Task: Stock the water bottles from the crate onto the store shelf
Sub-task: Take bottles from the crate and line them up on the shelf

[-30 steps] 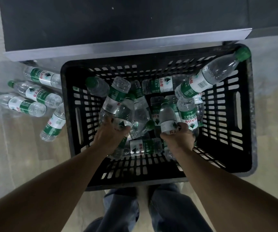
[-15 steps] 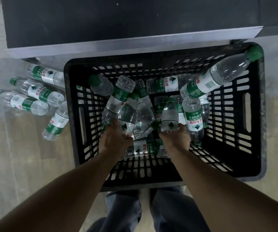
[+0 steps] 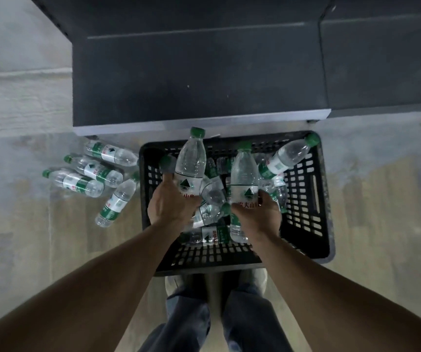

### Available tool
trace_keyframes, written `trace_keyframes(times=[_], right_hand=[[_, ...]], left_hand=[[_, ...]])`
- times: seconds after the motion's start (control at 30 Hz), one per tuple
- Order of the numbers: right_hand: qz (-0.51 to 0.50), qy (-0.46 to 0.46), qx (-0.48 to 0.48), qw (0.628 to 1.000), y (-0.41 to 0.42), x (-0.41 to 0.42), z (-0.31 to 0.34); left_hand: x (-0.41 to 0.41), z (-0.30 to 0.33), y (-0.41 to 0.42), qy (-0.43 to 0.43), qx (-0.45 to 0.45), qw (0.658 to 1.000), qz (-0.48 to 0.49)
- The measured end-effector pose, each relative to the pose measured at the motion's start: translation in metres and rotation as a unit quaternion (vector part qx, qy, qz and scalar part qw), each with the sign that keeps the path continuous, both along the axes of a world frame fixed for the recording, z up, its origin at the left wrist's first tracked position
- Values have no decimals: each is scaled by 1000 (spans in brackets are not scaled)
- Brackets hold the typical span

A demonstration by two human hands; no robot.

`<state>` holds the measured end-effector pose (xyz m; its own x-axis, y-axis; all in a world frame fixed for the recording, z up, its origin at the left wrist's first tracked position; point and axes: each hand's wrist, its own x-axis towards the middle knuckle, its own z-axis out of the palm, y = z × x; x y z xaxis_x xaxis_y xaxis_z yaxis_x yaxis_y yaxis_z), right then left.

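Left hand point(image 3: 171, 201): fingers curled round bottle point(image 3: 190, 166)
Right hand point(image 3: 257, 214): fingers gripping second bottle point(image 3: 244, 177)
Crate point(image 3: 306, 224): more bottles inside

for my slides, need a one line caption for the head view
Left hand and right hand each lift a water bottle from the black crate below the dark shelf.

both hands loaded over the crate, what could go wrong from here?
1. Each hand, left hand and right hand, grips its bottle low, near the base; a top-heavy bottle may tip or slip.
2. The leaning bottle rests on the crate rim; a nudge could knock it out.
3. Loose bottles on the floor lie near the feet: a tripping hazard.
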<state>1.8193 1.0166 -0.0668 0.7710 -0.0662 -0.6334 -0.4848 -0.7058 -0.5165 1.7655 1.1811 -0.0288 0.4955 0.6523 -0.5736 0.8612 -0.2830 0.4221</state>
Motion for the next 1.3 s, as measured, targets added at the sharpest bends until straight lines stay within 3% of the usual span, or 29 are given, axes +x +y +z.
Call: trace_keyframes(times=[0.13, 0.4, 0.9, 1.3], right_hand=[[7, -53, 51, 997, 17, 14, 71], [16, -102, 111, 989, 49, 42, 202], [100, -173, 38, 979, 57, 45, 445], [107, -338, 148, 923, 110, 43, 646]], left_hand=[[13, 65, 9, -4, 53, 998, -24], [29, 186, 17, -70, 96, 992, 45], [-3, 434, 65, -123, 165, 976, 77], [-12, 622, 109, -268, 234, 929, 98]])
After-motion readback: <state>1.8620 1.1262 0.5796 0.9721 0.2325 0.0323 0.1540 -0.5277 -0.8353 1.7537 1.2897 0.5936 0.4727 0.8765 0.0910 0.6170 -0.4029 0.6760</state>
